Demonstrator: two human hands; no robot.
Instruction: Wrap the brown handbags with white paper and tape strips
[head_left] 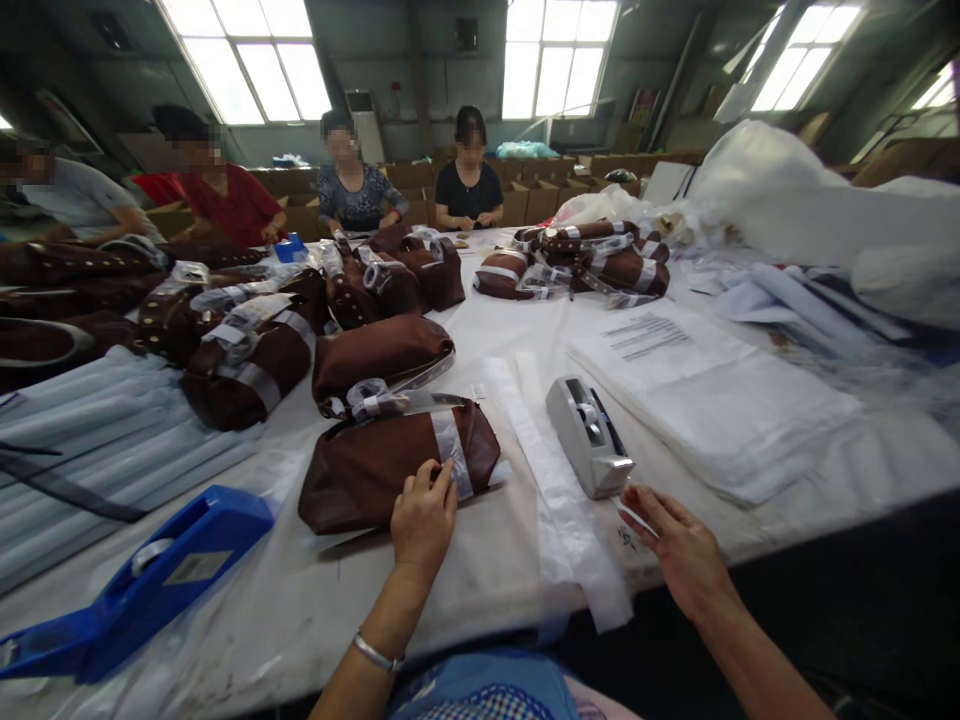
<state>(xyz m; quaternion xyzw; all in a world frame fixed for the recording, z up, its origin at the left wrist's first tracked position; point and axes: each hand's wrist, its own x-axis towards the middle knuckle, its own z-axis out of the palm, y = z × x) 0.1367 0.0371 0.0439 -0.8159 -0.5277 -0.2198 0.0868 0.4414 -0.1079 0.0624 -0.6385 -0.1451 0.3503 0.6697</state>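
A brown leather bag (367,478) lies on its side on the white-covered table in front of me, with a clear plastic strip (450,440) wrapped across its right part. My left hand (426,515) rests on the bag's near side, fingers bent together and fingertips pressing the strip down. At the front corner of a grey tape dispenser (589,435), my right hand (679,540) is closed in a pinch on a short piece of tape (637,520). Right behind the nearest bag sits a second brown bag (382,360) with plastic-wrapped handles.
Long plastic strips (551,480) run beside the grey dispenser. Right of it lies a stack of clear printed bags (712,390). A blue tape dispenser (172,570) and padded rolls (97,450) occupy the left. More wrapped bags (255,370) are piled behind; several people sit across the table.
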